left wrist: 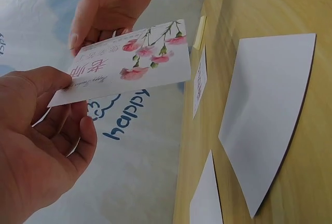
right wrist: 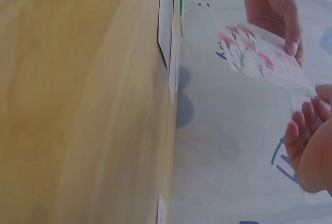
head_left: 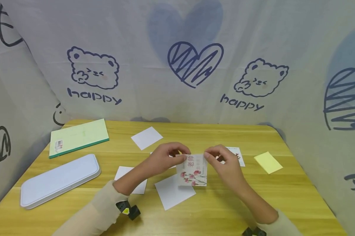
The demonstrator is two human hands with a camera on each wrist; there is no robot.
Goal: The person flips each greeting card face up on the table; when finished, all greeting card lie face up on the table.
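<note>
A greeting card (head_left: 192, 178) printed with pink carnations and red Chinese characters is held up above the table. My left hand (head_left: 162, 159) pinches its upper left corner between thumb and fingers. At the upper right corner, the thumb and fingers of my right hand (head_left: 227, 165) pinch it too. In the left wrist view the card (left wrist: 140, 60) tilts, its printed side showing. Below it a blank white card (head_left: 173, 198) lies on the wooden table (head_left: 219, 218). Behind my right hand, a card with red print (head_left: 238, 157) is partly hidden.
More white cards lie at the back (head_left: 147, 137) and beside my left forearm (head_left: 139, 186). A pale green notebook (head_left: 80, 136) and a white case (head_left: 60, 180) are on the left. Yellow sticky notes (head_left: 268, 163) lie on the right. A printed curtain (head_left: 142, 82) hangs behind the table.
</note>
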